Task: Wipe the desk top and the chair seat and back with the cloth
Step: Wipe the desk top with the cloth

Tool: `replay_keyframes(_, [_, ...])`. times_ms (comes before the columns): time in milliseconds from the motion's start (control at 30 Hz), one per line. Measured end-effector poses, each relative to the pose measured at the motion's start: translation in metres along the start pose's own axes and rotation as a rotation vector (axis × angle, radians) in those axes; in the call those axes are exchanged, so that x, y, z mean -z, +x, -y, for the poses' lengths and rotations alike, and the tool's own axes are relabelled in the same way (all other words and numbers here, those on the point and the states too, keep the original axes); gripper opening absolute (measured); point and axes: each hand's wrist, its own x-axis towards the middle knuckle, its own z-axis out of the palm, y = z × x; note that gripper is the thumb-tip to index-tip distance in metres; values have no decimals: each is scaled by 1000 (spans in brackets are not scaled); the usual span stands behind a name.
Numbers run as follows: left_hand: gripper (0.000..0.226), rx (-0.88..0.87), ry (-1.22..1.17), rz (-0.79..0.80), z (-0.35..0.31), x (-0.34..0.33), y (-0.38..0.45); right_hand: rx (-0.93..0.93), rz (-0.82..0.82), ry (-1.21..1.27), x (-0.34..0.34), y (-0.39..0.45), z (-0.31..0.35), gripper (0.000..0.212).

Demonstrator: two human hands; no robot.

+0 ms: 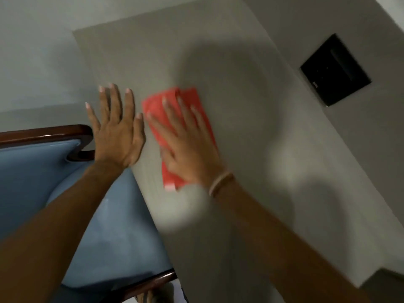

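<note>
A folded red cloth [185, 99] lies flat on the grey desk top [251, 127]. My right hand [188, 149] presses down on the cloth with its fingers spread, covering most of its middle. Just left of it, my left hand [115, 132] rests flat at the desk's near-left edge, fingers apart, holding nothing. The chair [65, 193], with a blue padded seat and back and a dark wooden frame, stands at the lower left against the desk's edge. The frame is blurred by motion.
A black rectangular panel [335, 69] sits on the pale wall at the upper right. Light grey walls rise behind and to the right of the desk. The desk's right end drops off near the lower right corner.
</note>
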Motion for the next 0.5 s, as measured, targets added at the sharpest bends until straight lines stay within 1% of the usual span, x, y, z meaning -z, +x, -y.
replay_keyframes(67, [64, 56, -44, -29, 0, -3, -2, -38, -28, 93, -9, -92, 28, 82])
replay_keyframes(133, [61, 104, -90, -58, -1, -5, -7, -182, 9, 77, -11, -175, 36, 89])
replay_keyframes(200, [59, 116, -124, -104, 2, -7, -19, -358, 53, 10, -6, -215, 22, 86])
replay_keyframes(267, [58, 99, -146, -151, 18, -11, -47, -539, 54, -32, 0, -210, 0, 78])
replay_keyframes(333, [57, 70, -116, -173, 49, -19, -86, -615, 5, -24, 5, -178, -14, 73])
replay_keyframes(433, [58, 64, -20, -119, 117, -34, -149, -590, -63, 70, 4, -112, -22, 71])
replay_keyframes(500, [59, 102, 26, -60, 162, -42, -183, -561, -122, 120, 3, -64, -13, 67])
